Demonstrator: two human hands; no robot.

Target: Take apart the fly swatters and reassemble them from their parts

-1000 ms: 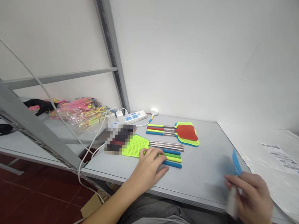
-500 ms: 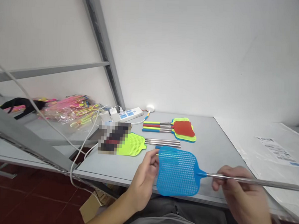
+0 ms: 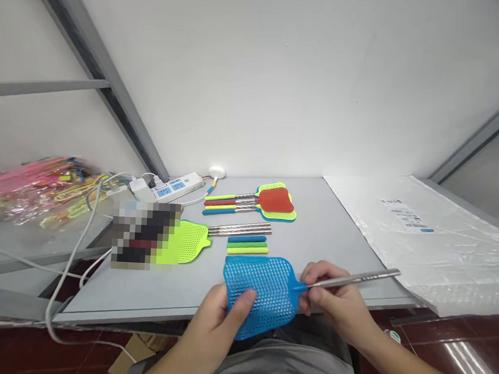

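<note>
A blue fly swatter (image 3: pixel 264 291) with a thin metal rod (image 3: pixel 355 278) is held over the near edge of the grey table (image 3: pixel 334 236). My left hand (image 3: pixel 217 330) grips the lower edge of its mesh head, thumb on top. My right hand (image 3: pixel 335 303) pinches the rod just behind the head. Just beyond lie three loose grip sleeves (image 3: pixel 247 244), blue, green and yellow-green. A yellow-green swatter head with several bare metal rods (image 3: pixel 239 229) lies to their left.
A stack of finished swatters (image 3: pixel 269 202) with coloured handles lies farther back. A white power strip (image 3: pixel 170 184) and cables sit at the back left, coloured bagged items (image 3: pixel 32 184) on the left shelf. A clear plastic bag (image 3: pixel 431 230) with a label covers the right side.
The rod now looks much shorter, ending close to my right hand. The swatter has come nearer my body and my left hand now grips its head. The view has swung right.
</note>
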